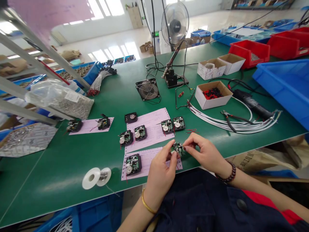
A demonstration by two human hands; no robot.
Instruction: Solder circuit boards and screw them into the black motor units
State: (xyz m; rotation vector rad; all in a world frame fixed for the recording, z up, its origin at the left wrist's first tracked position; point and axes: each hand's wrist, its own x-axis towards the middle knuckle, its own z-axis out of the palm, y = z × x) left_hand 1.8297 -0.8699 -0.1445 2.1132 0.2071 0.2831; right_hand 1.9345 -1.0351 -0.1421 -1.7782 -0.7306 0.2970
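Both my hands hold one small black circuit module [178, 148] with green board and red wires, just above the near edge of the green table [72, 161]. My left hand [160, 172] pinches its left side, fingers closed. My right hand [205, 153] pinches its right side. Several similar modules lie on pink paper sheets [152, 124]: one near me [132, 163], a pair [132, 135] to the left, a pair [172, 125] ahead.
A solder spool [96, 177] lies at the near left. A small fan [147, 89], a soldering iron on its stand [172, 75], cardboard boxes [212, 94], white cables with pliers [231, 122] and blue bins [285, 83] fill the far and right side.
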